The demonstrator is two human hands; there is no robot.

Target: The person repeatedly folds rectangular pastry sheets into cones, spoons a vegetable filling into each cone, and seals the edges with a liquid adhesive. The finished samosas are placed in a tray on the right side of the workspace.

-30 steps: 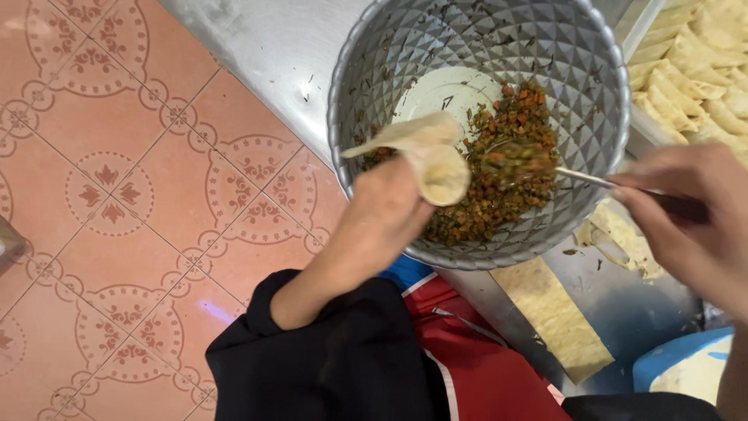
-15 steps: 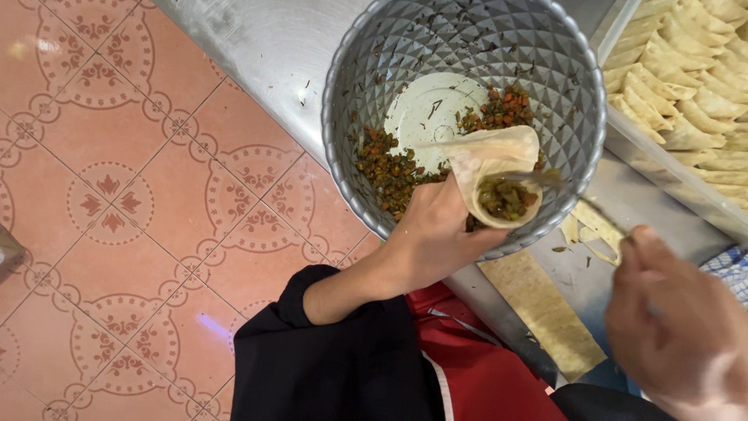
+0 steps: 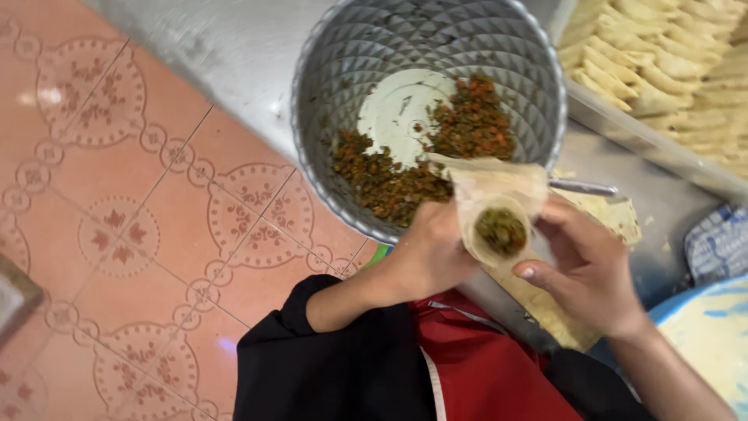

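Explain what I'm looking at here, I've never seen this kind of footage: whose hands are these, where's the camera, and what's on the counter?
There is no machine, only a person at work. The single picture comes from a camera worn on that person's head, looking down at their own two hands. The left hand holds a thin dough wrapper rolled into a cone, with chopped brown and orange filling inside. The right hand touches the cone from the other side. On the metal counter stands a patterned metal bowl holding more filling; a spoon handle pokes out behind the cone. The tray at upper right holds folded pastries. Patterned floor tiles show on the left.
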